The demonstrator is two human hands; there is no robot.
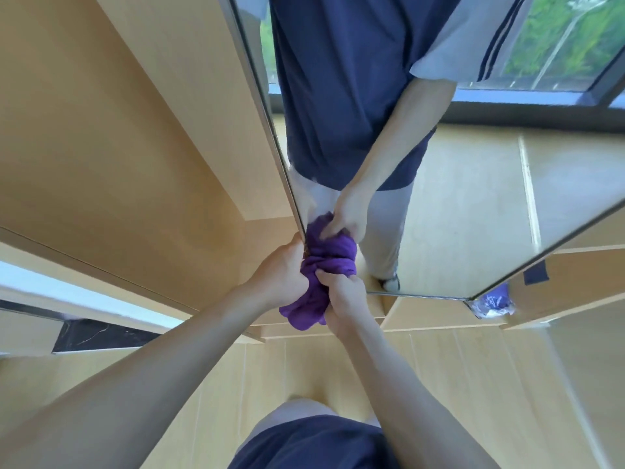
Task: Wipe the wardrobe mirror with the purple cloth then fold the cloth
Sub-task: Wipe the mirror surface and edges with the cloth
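Both hands grip a bunched purple cloth (318,265) low against the tall wardrobe mirror (473,184), close to its left metal edge. The left hand (280,272) has its fingers curled tight into the left side of the wad, knuckles up near the mirror's frame. The right hand (341,296) clenches the lower right part of the cloth, its fingers (333,277) folded over the crumpled fabric, and a loose end of the cloth hangs out below between the two wrists. The cloth touches the glass, and its reflection shows just above it, along with the reflection of a hand gripping it and of the person in a dark blue shirt and light trousers. The mirror is set in a light wooden wardrobe panel (118,137) that runs off to the left. Below lies a pale wooden floor (507,384). A window with green leaves outside appears in the upper right of the reflection. Near the mirror's lower right corner lies a small purple and white thing (493,302), too blurred to name.
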